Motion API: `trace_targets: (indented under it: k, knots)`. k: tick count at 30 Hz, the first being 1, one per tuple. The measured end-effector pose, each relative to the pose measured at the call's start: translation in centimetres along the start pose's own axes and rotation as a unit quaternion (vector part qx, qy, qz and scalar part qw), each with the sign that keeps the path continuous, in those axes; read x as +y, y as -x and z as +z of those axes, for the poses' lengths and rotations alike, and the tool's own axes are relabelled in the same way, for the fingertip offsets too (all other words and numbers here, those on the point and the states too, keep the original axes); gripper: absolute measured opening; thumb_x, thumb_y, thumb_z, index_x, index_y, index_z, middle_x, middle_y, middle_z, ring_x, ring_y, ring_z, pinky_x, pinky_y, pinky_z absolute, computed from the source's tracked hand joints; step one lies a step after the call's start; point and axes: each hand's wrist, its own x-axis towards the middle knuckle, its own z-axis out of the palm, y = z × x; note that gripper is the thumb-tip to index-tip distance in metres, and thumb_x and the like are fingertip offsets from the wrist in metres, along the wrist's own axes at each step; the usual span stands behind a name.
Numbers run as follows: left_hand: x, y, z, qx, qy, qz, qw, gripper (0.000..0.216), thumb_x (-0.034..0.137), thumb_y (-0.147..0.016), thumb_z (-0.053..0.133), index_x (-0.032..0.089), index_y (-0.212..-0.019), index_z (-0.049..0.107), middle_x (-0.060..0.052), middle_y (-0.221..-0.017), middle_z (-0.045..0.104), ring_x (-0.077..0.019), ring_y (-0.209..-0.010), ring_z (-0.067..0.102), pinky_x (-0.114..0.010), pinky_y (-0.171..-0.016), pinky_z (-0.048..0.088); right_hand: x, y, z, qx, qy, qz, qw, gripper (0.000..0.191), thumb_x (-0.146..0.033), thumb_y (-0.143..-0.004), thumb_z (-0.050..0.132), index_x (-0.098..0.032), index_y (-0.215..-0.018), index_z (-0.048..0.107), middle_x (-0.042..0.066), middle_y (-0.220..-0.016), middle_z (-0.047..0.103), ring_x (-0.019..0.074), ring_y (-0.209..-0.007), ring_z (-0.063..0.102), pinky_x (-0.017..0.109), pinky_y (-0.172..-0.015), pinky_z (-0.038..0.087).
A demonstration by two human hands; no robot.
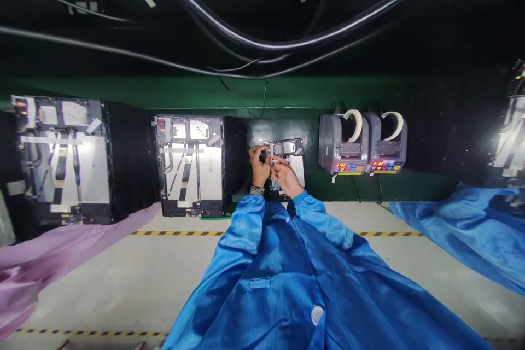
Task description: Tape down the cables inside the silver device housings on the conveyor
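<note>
In front of me on the green bench lies an opened tablet-like device point(298, 163), its inner parts showing. My left hand point(260, 168) is over its left edge, fingers bent into a pinch; what sits in that pinch is too small to make out. Close beside it, my right hand point(286, 176) reaches over the middle of the device with thumb and fingers closed together. A narrow strip of white tape point(272, 150) stands at the fingertips between both hands, and the right fingers appear to hold its lower end. Both hands cover part of the device.
Two grey tape dispensers point(343, 145) with cream rolls stand to the right. On the left are two tall stacks of similar opened devices point(211, 169). Black cables point(262, 44) hang across the back. A pink sleeve point(82, 251) and a blue sleeve point(463, 224) of other people show at the sides.
</note>
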Motion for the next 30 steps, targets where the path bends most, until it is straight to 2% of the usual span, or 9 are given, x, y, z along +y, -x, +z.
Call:
trace_targets:
  k: [9,15,22,30]
  knots:
    - [-0.37,-0.18,-0.03,-0.011,-0.009,0.017,1.0,0.025,0.015,-0.09,0.063,0.028,-0.108,0.076,-0.009,-0.125,0.053,-0.0245,-0.121,0.056,-0.041,-0.107,0.045,0.13,-0.09,0.38,0.01,-0.022,0.005,1.0,0.041,-0.034,-0.081,0.073,-0.025,-0.12,0.065,-0.005,-0.065,0.056,0.0113,-0.051,0.045,0.024,-0.05,0.036]
    - [-0.33,-0.17,-0.05,-0.012,-0.011,0.006,1.0,0.026,0.018,-0.091,0.064,0.029,-0.111,0.075,-0.009,-0.125,0.054,-0.0244,-0.119,0.057,-0.041,-0.106,0.047,0.16,0.12,0.56,0.018,-0.035,0.006,0.999,0.04,-0.034,-0.082,0.072,-0.025,-0.12,0.066,-0.005,-0.065,0.055,0.0122,-0.055,0.047,0.024,-0.051,0.037]
    - [-0.03,-0.18,-0.19,-0.016,-0.005,0.009,1.0,0.022,0.017,-0.091,0.065,0.028,-0.107,0.076,-0.009,-0.125,0.053,-0.0255,-0.123,0.056,-0.043,-0.11,0.044,-0.13,0.02,0.64,0.01,-0.046,0.012,0.999,0.036,-0.034,-0.083,0.07,-0.025,-0.118,0.067,-0.005,-0.064,0.054,0.0121,-0.053,0.044,0.024,-0.052,0.036]
    - [0.08,-0.24,-0.29,-0.025,-0.004,-0.009,1.0,0.021,0.019,-0.091,0.066,0.028,-0.106,0.077,-0.009,-0.127,0.053,-0.0261,-0.126,0.055,-0.043,-0.11,0.045,-0.11,0.1,0.93,0.031,-0.044,0.01,0.999,0.037,-0.033,-0.082,0.071,-0.025,-0.118,0.067,-0.005,-0.064,0.053,0.0131,-0.055,0.046,0.025,-0.051,0.036]
